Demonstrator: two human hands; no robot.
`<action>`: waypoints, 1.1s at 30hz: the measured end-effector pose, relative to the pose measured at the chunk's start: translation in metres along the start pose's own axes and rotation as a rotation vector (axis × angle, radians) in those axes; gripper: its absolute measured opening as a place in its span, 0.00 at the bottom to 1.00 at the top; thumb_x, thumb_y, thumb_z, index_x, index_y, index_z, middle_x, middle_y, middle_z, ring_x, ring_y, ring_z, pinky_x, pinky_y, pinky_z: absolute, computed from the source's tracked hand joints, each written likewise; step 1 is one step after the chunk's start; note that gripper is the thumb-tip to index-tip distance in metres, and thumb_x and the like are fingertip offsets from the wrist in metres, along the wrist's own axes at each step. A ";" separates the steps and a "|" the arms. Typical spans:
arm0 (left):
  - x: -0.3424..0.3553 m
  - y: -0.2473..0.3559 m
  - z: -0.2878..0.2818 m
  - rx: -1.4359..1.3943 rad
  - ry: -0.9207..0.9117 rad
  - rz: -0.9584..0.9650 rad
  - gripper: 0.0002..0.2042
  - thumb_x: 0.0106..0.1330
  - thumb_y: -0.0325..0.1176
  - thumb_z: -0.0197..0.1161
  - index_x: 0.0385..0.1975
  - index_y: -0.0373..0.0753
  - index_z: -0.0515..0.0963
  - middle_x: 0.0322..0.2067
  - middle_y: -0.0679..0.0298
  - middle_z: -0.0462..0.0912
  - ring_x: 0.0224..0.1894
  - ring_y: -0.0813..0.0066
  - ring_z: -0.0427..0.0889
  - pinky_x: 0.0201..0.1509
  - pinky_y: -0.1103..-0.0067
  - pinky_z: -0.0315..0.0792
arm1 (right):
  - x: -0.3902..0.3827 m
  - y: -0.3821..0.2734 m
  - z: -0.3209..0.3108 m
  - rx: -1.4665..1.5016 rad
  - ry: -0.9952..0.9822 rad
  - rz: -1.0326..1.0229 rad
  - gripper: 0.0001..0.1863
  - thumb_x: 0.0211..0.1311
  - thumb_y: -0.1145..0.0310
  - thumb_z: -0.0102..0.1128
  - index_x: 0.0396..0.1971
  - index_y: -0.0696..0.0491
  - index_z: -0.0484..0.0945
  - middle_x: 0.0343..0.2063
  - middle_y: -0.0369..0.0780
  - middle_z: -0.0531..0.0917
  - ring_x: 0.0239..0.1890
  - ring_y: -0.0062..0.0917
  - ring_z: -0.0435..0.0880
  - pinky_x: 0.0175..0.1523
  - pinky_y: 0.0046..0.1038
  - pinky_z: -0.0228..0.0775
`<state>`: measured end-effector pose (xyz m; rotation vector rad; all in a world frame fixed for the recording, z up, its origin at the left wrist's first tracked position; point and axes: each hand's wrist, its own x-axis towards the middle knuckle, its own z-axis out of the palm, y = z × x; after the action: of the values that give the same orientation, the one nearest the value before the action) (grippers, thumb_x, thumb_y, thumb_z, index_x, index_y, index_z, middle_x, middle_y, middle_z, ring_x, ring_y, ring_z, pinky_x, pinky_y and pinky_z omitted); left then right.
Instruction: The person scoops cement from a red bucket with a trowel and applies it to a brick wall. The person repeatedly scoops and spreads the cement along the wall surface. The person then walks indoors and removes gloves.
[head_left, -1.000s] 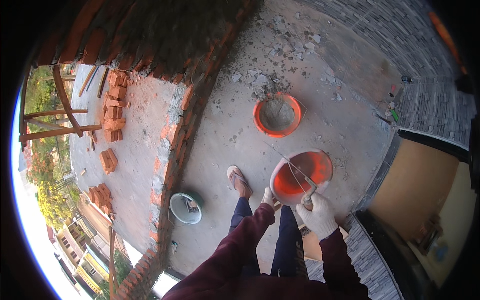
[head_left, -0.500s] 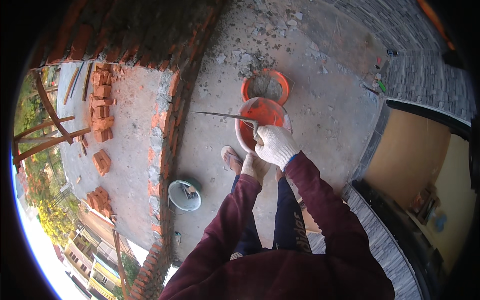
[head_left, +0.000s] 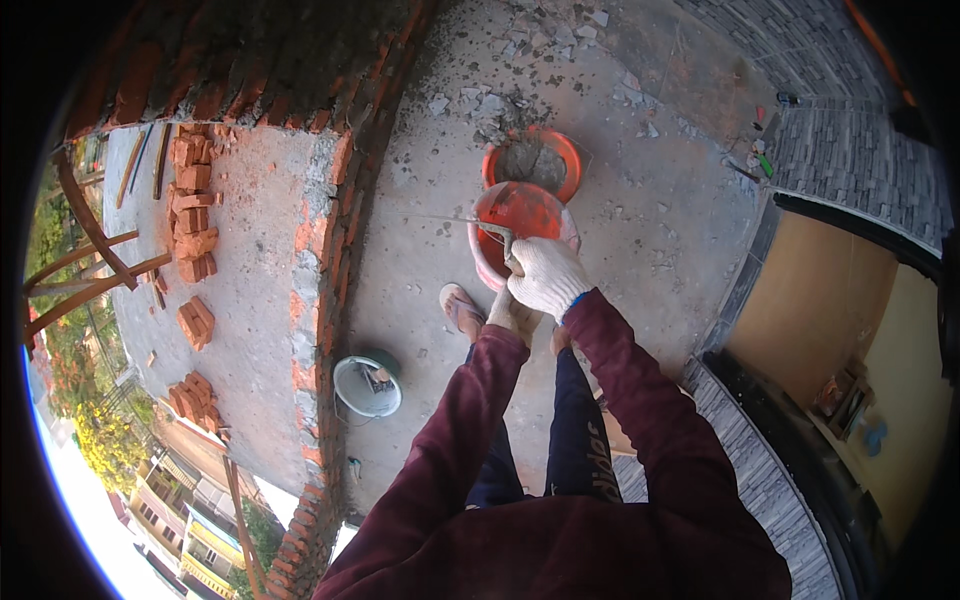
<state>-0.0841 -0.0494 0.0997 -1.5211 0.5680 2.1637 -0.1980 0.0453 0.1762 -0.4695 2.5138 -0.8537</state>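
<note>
In my gloved right hand point(head_left: 550, 277) is the handle of a trowel point(head_left: 497, 229), closed in my fingers. The trowel's thin blade points left, seen nearly edge-on. My left hand point(head_left: 515, 314), also gloved, holds the near side of a tilted red basin point(head_left: 525, 205) with a pale, smeared rim; its fingers are partly hidden under the right hand. Just beyond, an orange tub point(head_left: 571, 165) of grey mortar point(head_left: 530, 166) stands on the floor, partly covered by the basin.
A low brick wall point(head_left: 318, 280) runs along my left, with brick stacks point(head_left: 193, 215) beyond it. Near the wall stands a pale bucket point(head_left: 368, 392) with things inside. Mortar crumbs and rubble point(head_left: 490, 108) litter the concrete ahead. A tiled wall point(head_left: 860, 160) rises at right.
The basin has tipped, so more of its red inside faces me. The trowel blade has turned and looks thinner. Both hands have shifted only slightly.
</note>
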 end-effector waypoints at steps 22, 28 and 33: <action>0.088 -0.062 -0.072 0.071 0.067 -0.256 0.18 0.75 0.52 0.51 0.56 0.52 0.76 0.55 0.67 0.81 0.60 0.67 0.74 0.61 0.59 0.69 | -0.047 0.031 -0.009 0.207 0.049 0.232 0.10 0.48 0.68 0.63 0.24 0.55 0.72 0.21 0.47 0.78 0.29 0.48 0.80 0.35 0.46 0.70; 0.024 -0.038 -0.076 0.796 0.058 -0.023 0.25 0.74 0.51 0.56 0.68 0.49 0.69 0.64 0.66 0.72 0.65 0.61 0.70 0.65 0.57 0.68 | -0.134 0.043 -0.047 0.337 0.226 0.502 0.12 0.47 0.70 0.67 0.24 0.57 0.71 0.18 0.39 0.72 0.21 0.30 0.71 0.30 0.36 0.65; -0.054 0.036 -0.138 1.620 -0.257 0.081 0.32 0.69 0.57 0.56 0.64 0.38 0.72 0.58 0.48 0.79 0.64 0.54 0.76 0.67 0.69 0.67 | -0.173 0.086 -0.026 0.582 0.351 0.814 0.10 0.44 0.72 0.65 0.21 0.55 0.70 0.19 0.33 0.72 0.24 0.21 0.71 0.32 0.32 0.64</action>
<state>0.0184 -0.1621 0.1105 -0.2876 1.6610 1.0812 -0.0797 0.1996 0.1911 0.8908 2.2340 -1.2864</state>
